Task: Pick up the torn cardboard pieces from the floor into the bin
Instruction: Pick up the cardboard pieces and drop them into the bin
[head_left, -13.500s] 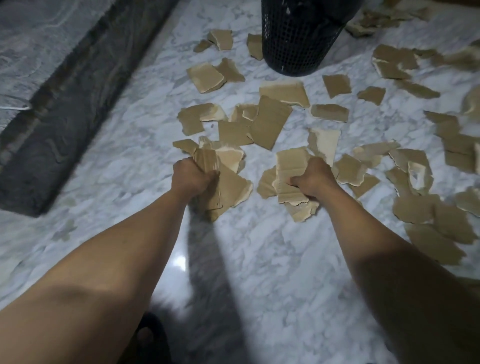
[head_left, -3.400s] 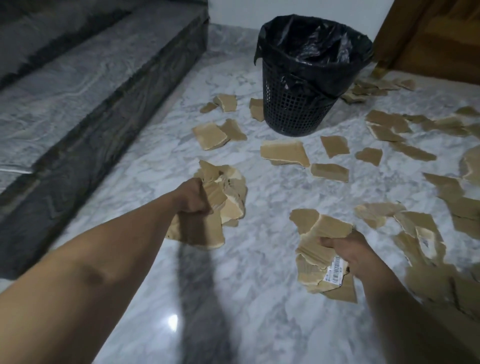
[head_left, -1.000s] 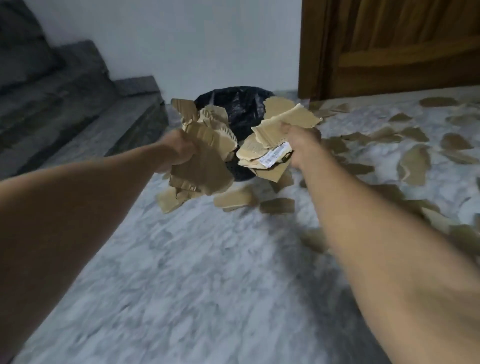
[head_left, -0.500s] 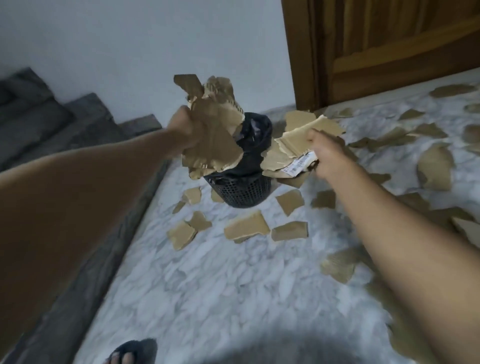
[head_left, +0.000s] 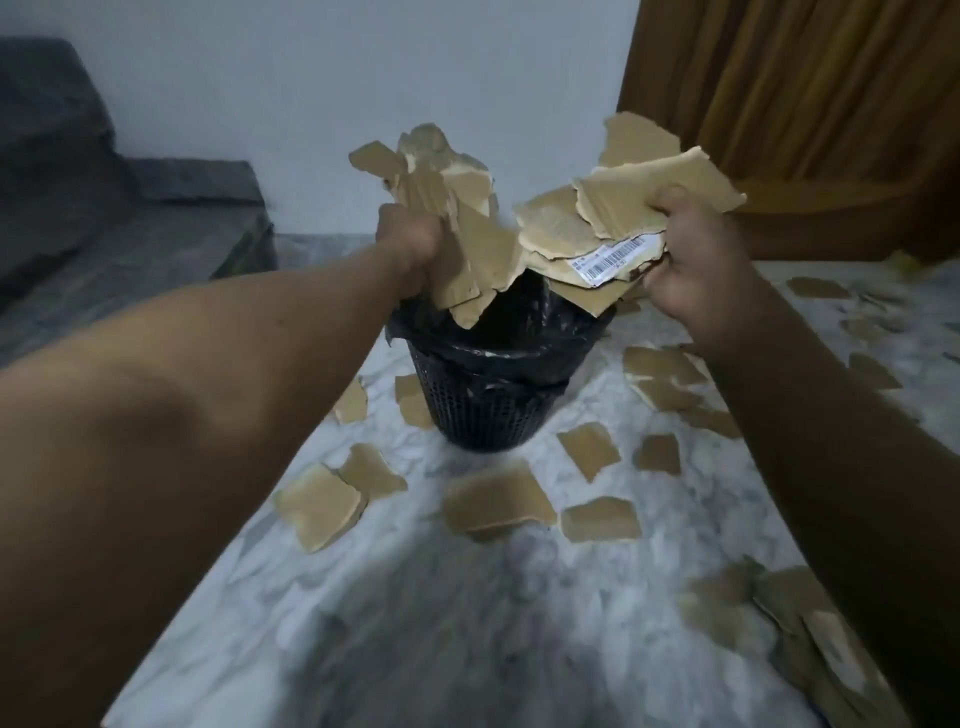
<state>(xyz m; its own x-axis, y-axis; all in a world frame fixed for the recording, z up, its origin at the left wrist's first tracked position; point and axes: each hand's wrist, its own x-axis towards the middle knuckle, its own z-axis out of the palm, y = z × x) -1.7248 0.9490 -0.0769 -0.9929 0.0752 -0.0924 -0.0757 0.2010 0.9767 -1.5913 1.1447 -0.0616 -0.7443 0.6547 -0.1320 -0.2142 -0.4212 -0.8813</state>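
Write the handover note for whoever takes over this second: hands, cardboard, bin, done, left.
Left hand grips a cardboard bundle over the black mesh bin.
Right hand grips a second bundle, one piece bearing a barcode label, also over the bin.
Done: two handfuls gathered and brought to the bin; neither released.
Left: drop both in, then collect the many loose pieces on the marble floor around the bin.

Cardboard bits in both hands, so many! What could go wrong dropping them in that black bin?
1. The torn brown cardboard bundles gripped by the left hand and the right hand fan out past the rim of the black mesh bin, so outer pieces may miss and land on the white marble floor.
2. Loose cardboard pieces lie around the bin; stepping on one could mean a slip.
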